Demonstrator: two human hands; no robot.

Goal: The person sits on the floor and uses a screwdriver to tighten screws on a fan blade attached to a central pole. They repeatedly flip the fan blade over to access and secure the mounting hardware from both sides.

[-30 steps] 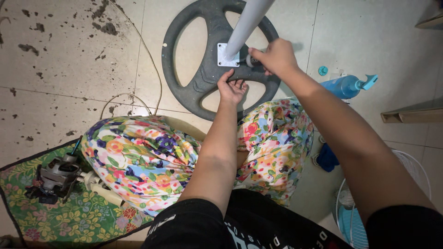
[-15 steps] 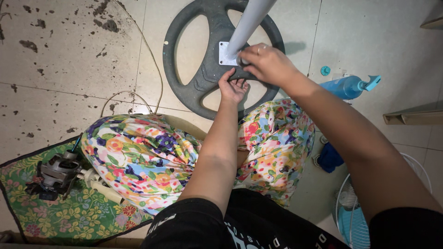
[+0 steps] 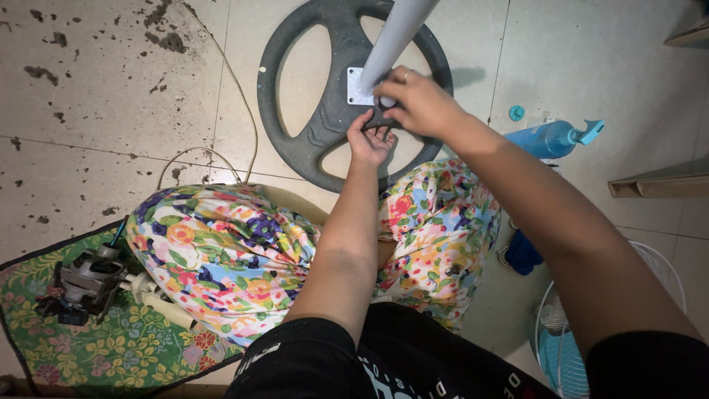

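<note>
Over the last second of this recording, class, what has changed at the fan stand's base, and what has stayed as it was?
The right hand has slid left along the round grey base, from beside the white plate to right at the foot of the pale pole, fingers curled there. The left hand stays on the base's near spoke. Base, pole, blue bottle and motor on the mat have not moved.

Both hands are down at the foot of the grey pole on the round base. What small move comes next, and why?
Probably another short turn of the right hand at the pole foot: its fingers close around something small beside the white plate, though the piece itself is hidden. The left hand grips the base spoke, so keep it bracing there.
</note>
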